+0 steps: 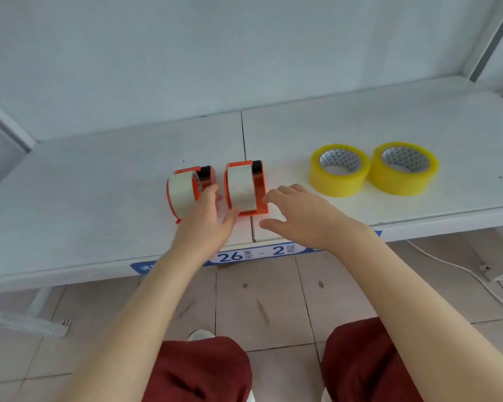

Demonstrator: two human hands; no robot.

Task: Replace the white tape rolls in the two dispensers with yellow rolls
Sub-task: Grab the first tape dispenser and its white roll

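Two orange tape dispensers stand side by side on the white shelf (99, 198), each with a white roll in it: the left dispenser (186, 192) and the right dispenser (244, 185). Two yellow tape rolls lie flat to the right, one (339, 169) nearer the dispensers and one (404, 168) further right. My left hand (208, 220) reaches between the two dispensers, fingers extended, touching the left one's side, thumb by the right one's base. My right hand (299, 216) hovers spread just right of the right dispenser, fingertips near its orange side plate.
The shelf's front edge carries a blue label reading 26 - 2 (256, 252). A white wall backs the shelf, and a metal upright (488, 44) rises at the far right. Below are floor tiles, a white cable (447, 262) and my red-trousered knees.
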